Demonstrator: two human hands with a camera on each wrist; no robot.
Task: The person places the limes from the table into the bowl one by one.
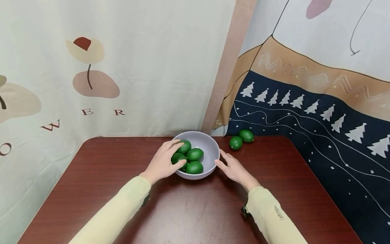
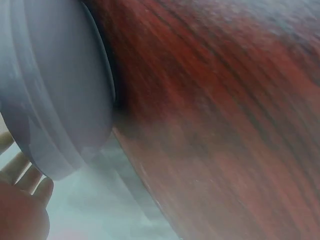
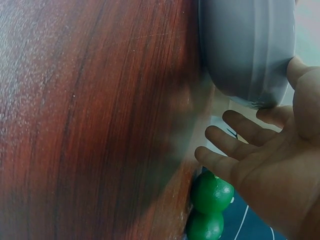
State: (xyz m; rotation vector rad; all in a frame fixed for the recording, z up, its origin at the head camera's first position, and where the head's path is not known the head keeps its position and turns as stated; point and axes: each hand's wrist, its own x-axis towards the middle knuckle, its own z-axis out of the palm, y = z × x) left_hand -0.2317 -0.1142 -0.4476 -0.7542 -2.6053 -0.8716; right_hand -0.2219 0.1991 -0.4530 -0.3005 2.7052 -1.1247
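Note:
A pale lavender bowl [image 1: 210, 152] stands near the table's back edge with several green limes [image 1: 195, 154] gathered in its left half. My left hand [image 1: 163, 161] reaches over the bowl's left rim, fingers and thumb spread, overlapping the two leftmost limes. In the left wrist view, its fingers [image 2: 45, 190] show beside the rim. At the bowl's right side is my right hand [image 1: 236, 169], thumb at the rim. The right wrist view shows its index finger right at the bowl's outer wall [image 3: 240, 45], the other fingers [image 3: 217, 160] stretched loosely apart from it.
Two more limes, a nearer one [image 1: 236, 143] and a farther one [image 1: 246, 136], lie on the reddish-brown table [image 1: 195, 210] at the back right. Behind the table hang a pale curtain [image 1: 152, 67] and a dark cloth with white trees [image 1: 304, 135].

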